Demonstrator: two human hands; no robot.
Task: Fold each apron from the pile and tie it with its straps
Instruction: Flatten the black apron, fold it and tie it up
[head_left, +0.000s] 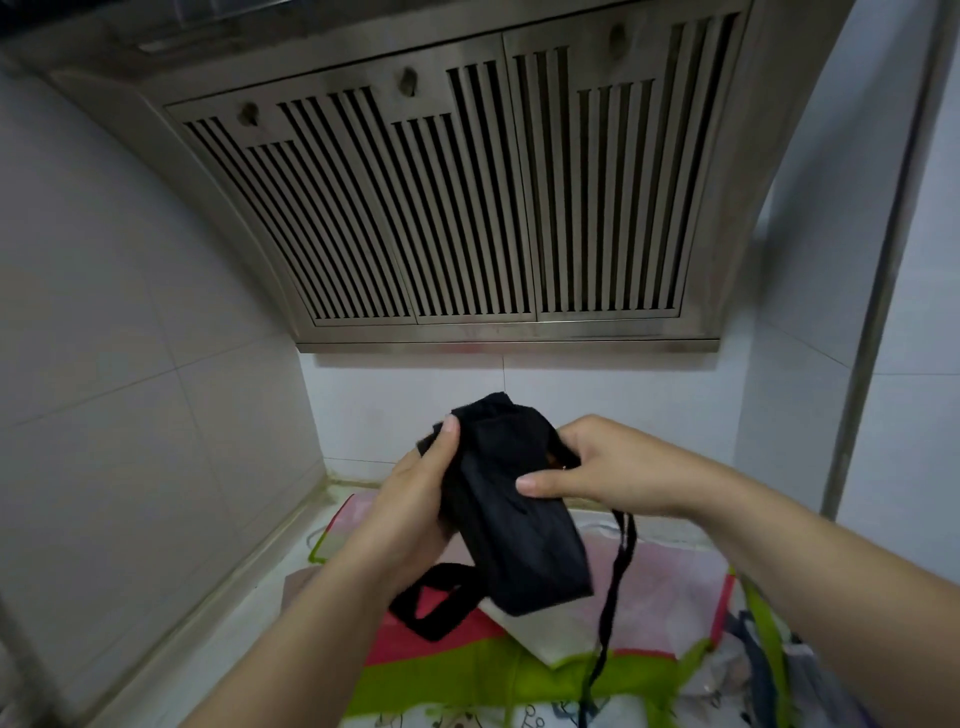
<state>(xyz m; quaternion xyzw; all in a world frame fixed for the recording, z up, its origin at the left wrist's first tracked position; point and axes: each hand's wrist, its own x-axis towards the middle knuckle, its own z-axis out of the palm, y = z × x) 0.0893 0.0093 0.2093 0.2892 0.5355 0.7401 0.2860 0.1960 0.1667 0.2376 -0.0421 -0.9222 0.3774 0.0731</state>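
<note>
Black apron (519, 514) folded into a compact bundle, held in the air above the pile (519, 675) of coloured aprons. Left hand (415, 499) grips the bundle's left side, thumb on top. Right hand (597, 462) curls round its upper right, thumb across the front. Thin strap (618, 571) hangs down from the right hand; wider strap loop (436, 597) dangles lower left. Judgement: folding done, tying unfinished, pile not yet folded.

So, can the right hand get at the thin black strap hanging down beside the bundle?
Probably yes. The thin strap hangs free just below the right hand, nothing between them. That hand grips the folded black apron, though, so it must let go first, leaving the bundle to the left hand.
</note>
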